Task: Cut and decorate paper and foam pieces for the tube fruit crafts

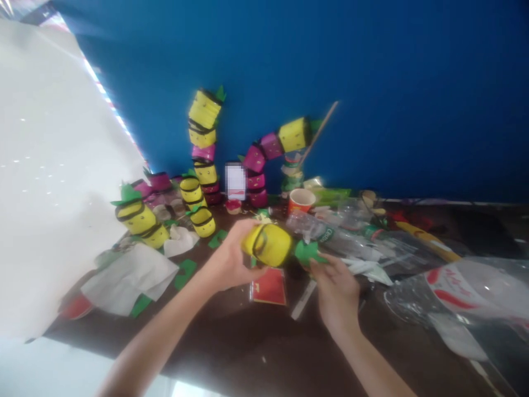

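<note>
1 blue wall [351, 60] rises behind a dark brown table [231, 347]. A clear bottle [475, 286] lies at the table's right side, a white sheet [128, 278] at its left. Near the wall stand 2 tall stacks of yellow and purple cups: the left stack [203, 137] nearly upright, the right stack [253, 159] bending rightward. The left hand [232, 256] curls around a yellow cup [276, 244] from the left, holding it above the table's middle; the right hand [339, 289] pinches with thumb and fingers. Below the cup lies a red card [268, 286]. The right hand's pinch holds a small green leaf-shaped piece [308, 252], just beside the cup's right end.
</note>
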The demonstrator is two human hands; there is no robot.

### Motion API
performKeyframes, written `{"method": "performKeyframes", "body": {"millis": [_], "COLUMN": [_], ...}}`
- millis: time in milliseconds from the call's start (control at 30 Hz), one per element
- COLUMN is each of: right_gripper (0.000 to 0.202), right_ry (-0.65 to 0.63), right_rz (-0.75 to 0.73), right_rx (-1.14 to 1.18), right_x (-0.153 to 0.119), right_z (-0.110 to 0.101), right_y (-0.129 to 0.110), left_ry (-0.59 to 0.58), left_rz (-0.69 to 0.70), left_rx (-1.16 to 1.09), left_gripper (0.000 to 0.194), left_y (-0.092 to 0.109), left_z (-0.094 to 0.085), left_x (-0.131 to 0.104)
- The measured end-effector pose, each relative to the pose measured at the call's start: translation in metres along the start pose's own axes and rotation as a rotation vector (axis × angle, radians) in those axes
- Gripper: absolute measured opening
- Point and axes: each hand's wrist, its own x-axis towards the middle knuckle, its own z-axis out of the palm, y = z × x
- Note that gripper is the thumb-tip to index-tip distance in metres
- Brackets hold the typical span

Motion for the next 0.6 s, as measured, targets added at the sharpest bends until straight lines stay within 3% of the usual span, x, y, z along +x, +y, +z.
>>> {"method": "performKeyframes", "body": {"millis": [100,300,467,600], "right_gripper": [0.036,0.034,0.033,0.033], "right_ry": [-0.019,-0.033,-0.049,-0.069], "right_rz": [-0.005,0.005,0.024,0.031], "right_rx": [-0.024,-0.010,0.028,0.042], "right_x": [-0.001,-0.001,-0.002,-0.002], "right_z": [0.001,0.002,0.002,0.000], "right_y": [-0.001,0.000,0.001,0.002], "left_ry": [-0.030,-0.100,-0.228,-0.221], "left_rz": [0.114,0.283,0.258,0.215], "left_rx": [0.195,0.180,0.057,0.059], "left_gripper": [0.058,0.055,0.048,0.051], "left_y": [0.004,0.013,0.016,0.020], "left_z": [-0.003,-0.006,-0.011,-0.012], "left_x": [0.002,0.000,-0.004,0.002]}}
